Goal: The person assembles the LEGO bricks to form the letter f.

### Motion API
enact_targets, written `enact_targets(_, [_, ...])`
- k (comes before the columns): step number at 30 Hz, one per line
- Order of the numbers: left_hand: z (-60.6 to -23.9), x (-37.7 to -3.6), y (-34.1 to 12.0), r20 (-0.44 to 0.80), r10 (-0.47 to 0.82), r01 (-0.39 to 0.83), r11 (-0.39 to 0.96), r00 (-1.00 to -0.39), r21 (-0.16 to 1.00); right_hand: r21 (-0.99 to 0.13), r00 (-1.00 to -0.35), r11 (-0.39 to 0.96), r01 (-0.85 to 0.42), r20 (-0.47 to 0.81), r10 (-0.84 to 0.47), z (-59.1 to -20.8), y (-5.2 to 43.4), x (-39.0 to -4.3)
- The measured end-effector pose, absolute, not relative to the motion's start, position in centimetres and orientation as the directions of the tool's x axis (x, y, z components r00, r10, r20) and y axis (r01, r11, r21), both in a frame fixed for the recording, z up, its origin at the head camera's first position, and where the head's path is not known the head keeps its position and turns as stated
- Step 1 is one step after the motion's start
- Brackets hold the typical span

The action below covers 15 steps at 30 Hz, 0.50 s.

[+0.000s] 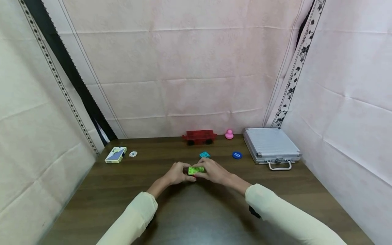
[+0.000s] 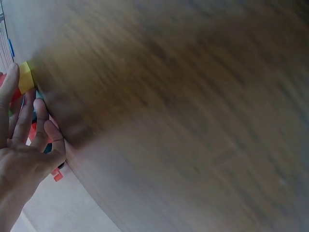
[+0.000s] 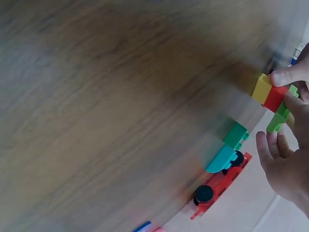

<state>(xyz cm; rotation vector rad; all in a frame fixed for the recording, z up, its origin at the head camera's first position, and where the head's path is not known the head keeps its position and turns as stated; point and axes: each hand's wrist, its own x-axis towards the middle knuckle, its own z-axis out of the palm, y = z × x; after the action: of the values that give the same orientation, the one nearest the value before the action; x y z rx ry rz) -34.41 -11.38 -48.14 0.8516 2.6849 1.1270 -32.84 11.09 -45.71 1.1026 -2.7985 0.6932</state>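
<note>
**Two hands on a small stack of toy bricks**

Head view: both hands meet at the middle of the wooden surface (image 1: 122,190). The left hand (image 1: 177,174) and the right hand (image 1: 214,171) each pinch one end of a brick stack (image 1: 196,170), whose lime-green studded top shows between the fingers. The stack sits on or just above the surface; I cannot tell which. Just beyond it lies a teal brick (image 1: 204,154), and farther back a red toy wagon (image 1: 199,136), a pink duck (image 1: 229,134), a blue disc (image 1: 237,155) and a closed aluminium case (image 1: 271,145). At far left are a card box (image 1: 116,154) and a small white chip (image 1: 133,153).

Left wrist view: the picture is blurred. The left hand (image 2: 24,159) has its fingers reaching to the yellow end of the stack (image 2: 25,77), the fingertip laid on it; red shows behind the fingers.

Right wrist view: the right hand (image 3: 285,159) holds the stack (image 3: 273,96) with thumb and fingers around its yellow, red and green bricks. A loose green brick (image 3: 235,135) and the teal one (image 3: 221,159) lie near the wagon (image 3: 219,186).

Judgement: the stack looks like hard, light plastic, stiff and smooth-sided, not fragile, though pressed joints may split if twisted. The flat side walls at either end offer the best hold, squeezing across the seams rather than pulling on the studs.
</note>
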Motion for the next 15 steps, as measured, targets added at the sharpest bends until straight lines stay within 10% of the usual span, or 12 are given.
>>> enact_targets(15, [-48.2, -34.2, -11.4, 0.118, 0.531, 0.449, 0.554, -0.839, 0.701, -0.388, -0.715, 0.613, -0.688, 0.219, -0.663, -45.4, 12.1, -33.2])
